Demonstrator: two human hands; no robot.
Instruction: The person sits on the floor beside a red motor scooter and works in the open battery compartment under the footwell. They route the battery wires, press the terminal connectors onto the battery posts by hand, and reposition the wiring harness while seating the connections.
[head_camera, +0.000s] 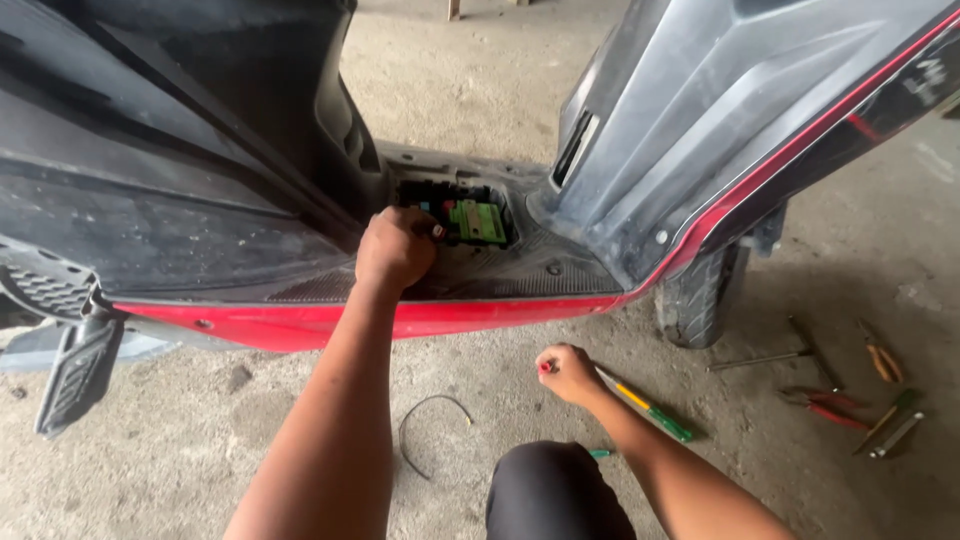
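Two hands are busy at a red scooter (330, 322) on the concrete floor (200, 440). Left hand (395, 250) is curled into a fist at the open floorboard hole, touching wires beside the green battery (477, 222). Right hand (568, 372) rests near on the floor, closed around a small red-tipped thing, just beside a green and yellow screwdriver (648, 405). More tools (850, 400) lie far right, within reach.

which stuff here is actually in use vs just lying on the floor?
In use:
left hand at the open floorboard compartment
green battery beside it
right hand closed on a small red piece
red scooter

Lying about:
green-handled screwdriver
black wire loop
red-handled pliers
orange-handled pliers
T-handle wrench
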